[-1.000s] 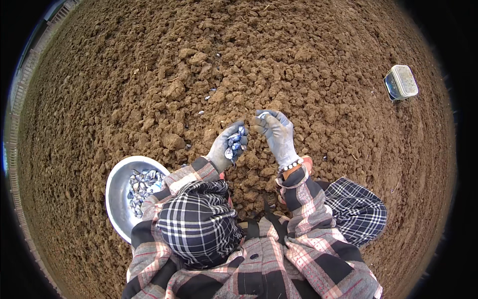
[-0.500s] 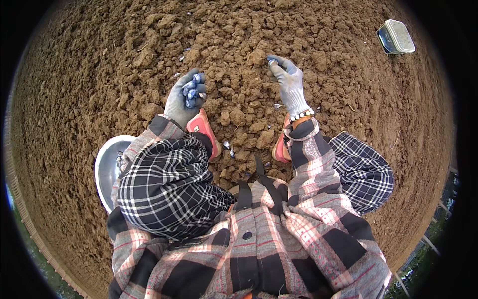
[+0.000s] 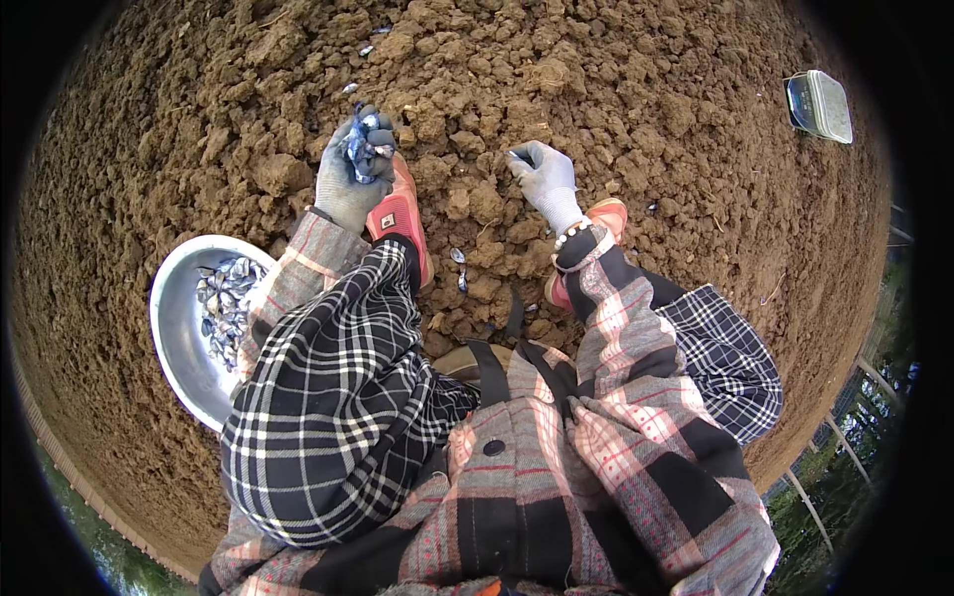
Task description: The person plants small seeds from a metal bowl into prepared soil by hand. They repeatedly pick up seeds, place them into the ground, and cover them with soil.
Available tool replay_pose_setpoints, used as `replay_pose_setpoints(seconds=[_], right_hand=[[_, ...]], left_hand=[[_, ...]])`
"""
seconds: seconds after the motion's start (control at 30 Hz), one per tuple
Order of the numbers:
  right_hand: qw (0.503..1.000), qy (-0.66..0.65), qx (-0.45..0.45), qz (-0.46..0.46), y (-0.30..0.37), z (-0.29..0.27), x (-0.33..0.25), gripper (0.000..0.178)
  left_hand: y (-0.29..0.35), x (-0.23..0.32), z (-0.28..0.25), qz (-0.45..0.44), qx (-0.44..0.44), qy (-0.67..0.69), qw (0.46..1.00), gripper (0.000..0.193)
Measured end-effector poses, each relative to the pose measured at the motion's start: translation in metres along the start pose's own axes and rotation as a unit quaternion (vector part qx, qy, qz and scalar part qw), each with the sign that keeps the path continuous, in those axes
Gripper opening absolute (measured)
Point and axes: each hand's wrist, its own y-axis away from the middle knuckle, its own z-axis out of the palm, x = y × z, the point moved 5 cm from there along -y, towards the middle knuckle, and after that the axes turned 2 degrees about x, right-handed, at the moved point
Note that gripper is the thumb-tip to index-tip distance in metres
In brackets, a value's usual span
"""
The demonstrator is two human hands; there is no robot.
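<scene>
My left hand [image 3: 350,171], in a grey-blue work glove, is turned palm up near the left shoe. Its fingers curl around a clump of small blue-and-white clove-like pieces [image 3: 366,144]. To the right, my gloved right hand [image 3: 545,177] is held low over the clods with thumb and fingers pinched together. A pale bluish bit shows at its fingertips, seemingly one of the same pieces. Between my feet, similar loose pieces [image 3: 458,255] lie on the soil, and a few more [image 3: 351,87] lie beyond the left hand.
A metal basin [image 3: 179,343] with many such pieces stands beside my left knee, partly hidden by the sleeve. Cloddy brown soil [image 3: 477,60] spreads all around. A lidded plastic tub [image 3: 825,107] sits at the far right. My pink shoes [image 3: 402,214] flank the strip between them.
My right hand has moved left and nearer. The left hand has shifted slightly left and away, still holding its clump. The view has shifted, the right shoe has moved, and more of the basin shows.
</scene>
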Motion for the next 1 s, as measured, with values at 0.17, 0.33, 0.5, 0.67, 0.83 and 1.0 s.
replay_pose_setpoints(seconds=[0.17,0.33,0.5,0.67,0.83,1.0], right_hand=[[0.951,0.264,0.043,-0.154,-0.012,-0.004,-0.033,0.015],[0.894,0.413,-0.021,-0.172,-0.045,0.005,-0.03,0.013],[0.834,0.498,-0.107,-0.211,-0.069,0.027,-0.042,0.011],[0.866,0.442,-0.112,-0.205,-0.083,0.024,-0.043,0.015],[0.89,0.4,-0.096,-0.198,-0.104,0.014,-0.062,0.017],[0.867,0.435,-0.131,-0.205,-0.118,0.036,-0.074,0.018]], left_hand=[[-0.017,-0.008,-0.016,-0.009,-0.05,0.039,0.998,0.029],[-0.026,-0.025,-0.021,0.035,0.05,0.009,0.998,0.025],[-0.022,-0.028,-0.026,0.04,0.073,0.012,0.996,0.034],[-0.021,-0.027,-0.031,0.029,0.025,0.034,0.999,0.035],[-0.023,-0.031,-0.021,0.032,-0.022,0.034,0.999,0.037],[-0.031,-0.024,-0.002,0.045,-0.059,0.036,0.997,0.036]])
